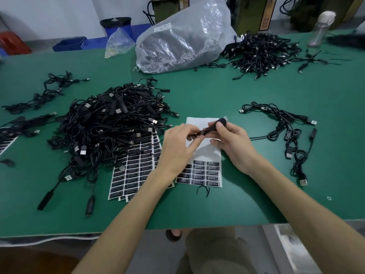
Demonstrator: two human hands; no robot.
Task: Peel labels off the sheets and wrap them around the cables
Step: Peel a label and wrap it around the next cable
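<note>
Both hands hold 1 bundled cable [209, 129] just above the part-used sheet [203, 153], which lies mid-bench [246, 194], toward the front edge. The left hand [177, 144] pinches the cable's lower end between thumb and curled fingers. The right hand [234, 143] grips the upper end near the plug, fingers curled round it. Whether a label is already on the cable, or stuck to a fingertip, is too small to tell. The sheet's far part is bare backing, and about 5 rows of labels [206, 173] are left at its near end. Full sheets [136, 171] lie just left of it, partly under the big pile [110, 123] on the bench's left half. Loose cables [286, 131] lie toward the right edge. The step looks like wrapping, or readying this cable for its label. If it is unlabelled, the next move calls for 1 hand to let go and peel a label from those rows. If done, the cable goes aside.
</note>
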